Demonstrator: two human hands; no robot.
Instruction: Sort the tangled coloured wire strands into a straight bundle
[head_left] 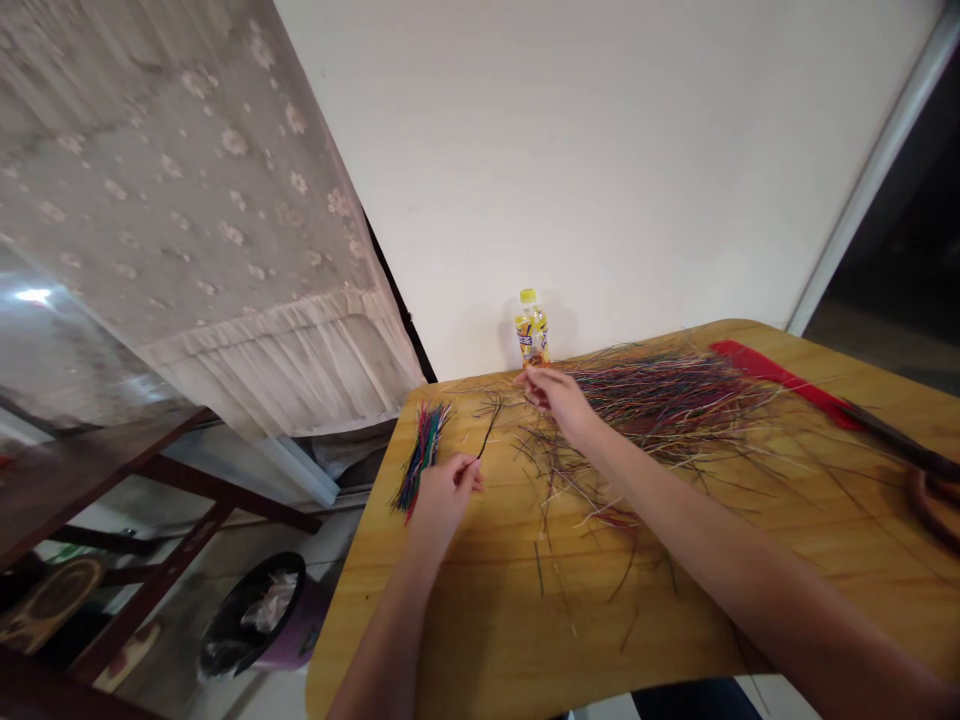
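From the head camera, the left hand [442, 495] lay on the tabletop [487, 620] near its left edge, fingers [474, 478] closed in a pinch on a few thin dark strands [487, 430]. Their long axis ran away from the person and leaned slightly right. The near ends sat in the pinch and the far ends fanned out a little above the wood.

Just left of that hand lay a tidy bundle of coloured strands [422, 455], red, green and blue. It lay almost parallel, with its near end close to the table's left rim.

The right hand [559, 398] reached farther out, its fingertips drawn together at the left fringe of a loose heap of coloured strands [660, 395]. Whether a strand sat between them could not be made out. The heap spread mostly left to right across the far half of the tabletop, with strays trailing toward the person under the right forearm.

A small yellow-capped bottle [532, 328] stood upright at the far edge against the wall, just beyond the right hand. A long red strip [780, 378] and dark scissors [911, 455] lay toward the right side. The near stretch of wood between the forearms was mostly bare. A bin [255, 610] stood on the floor below the left edge.
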